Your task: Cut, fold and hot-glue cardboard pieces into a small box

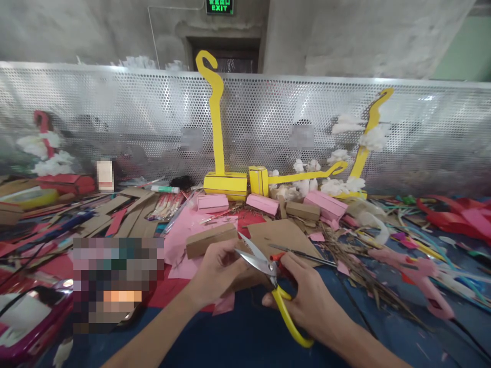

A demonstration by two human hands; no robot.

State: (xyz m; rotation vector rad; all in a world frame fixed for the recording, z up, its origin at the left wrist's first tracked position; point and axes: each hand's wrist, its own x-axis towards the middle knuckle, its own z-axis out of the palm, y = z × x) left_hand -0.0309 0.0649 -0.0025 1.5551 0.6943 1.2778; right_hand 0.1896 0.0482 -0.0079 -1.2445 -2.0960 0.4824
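My right hand (303, 286) is wrapped around a pair of scissors (259, 260) with yellow and orange-red handles. The blades are spread apart and point up and to the left, towards my left hand (215, 271). My left fingers are pinched together on a piece of brown cardboard (249, 280), partly hidden behind the fingers and the blades. Just beyond the left hand lies a folded cardboard block (209, 241). A flat cardboard sheet (284, 232) and a dark thin-bladed tool (303, 254) lie past the scissors.
Yellow hook-shaped cutouts on box bases (226, 186) stand against a perforated metal screen (153, 128). Pink boxes (213, 203) sit before them. To the right are a pink glue gun (418, 271) and brown scraps (364, 276); cardboard strips (134, 209) clutter the left.
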